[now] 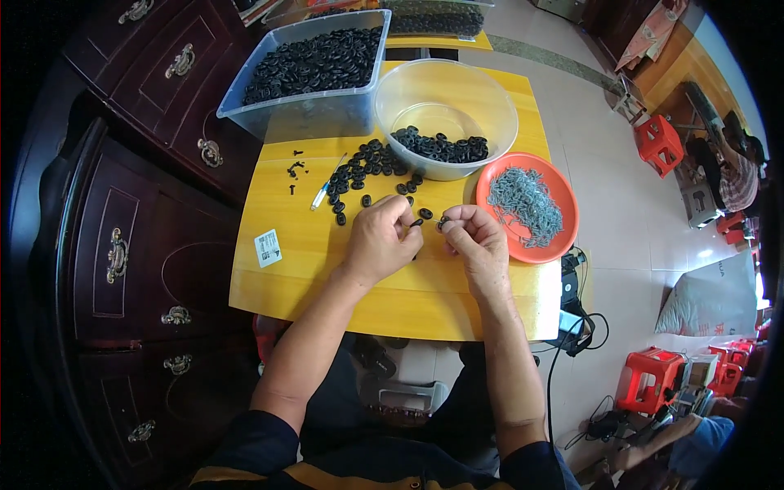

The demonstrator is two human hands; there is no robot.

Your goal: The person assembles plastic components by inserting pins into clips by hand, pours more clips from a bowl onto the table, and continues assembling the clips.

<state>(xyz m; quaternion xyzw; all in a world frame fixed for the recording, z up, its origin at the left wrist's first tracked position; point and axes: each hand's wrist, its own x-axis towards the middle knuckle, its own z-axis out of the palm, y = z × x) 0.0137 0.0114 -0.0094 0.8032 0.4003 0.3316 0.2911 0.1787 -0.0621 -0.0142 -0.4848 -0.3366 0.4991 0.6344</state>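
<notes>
Over the front half of the yellow table (286, 286), my left hand (382, 241) is closed in a pinch on a small black oval part (416, 222). Close to its right, my right hand (478, 243) pinches another small black part (442, 222), partly hidden by the fingertips. The two hands are apart by a small gap. Just beyond them lies a loose black oval part (425, 214), and a loose pile of such parts (357, 175) spreads farther left. An orange plate (569, 233) heaped with small grey metal pieces (527, 204) is right of my right hand.
A clear round bowl (482, 80) holds more black parts. Behind left stands a full plastic bin (318, 114). A white-and-blue pen (320, 194), tiny black bits (296, 169) and a white label (267, 248) lie at left. Dark wooden drawers (163, 269) border the table; red stools (658, 144) stand right.
</notes>
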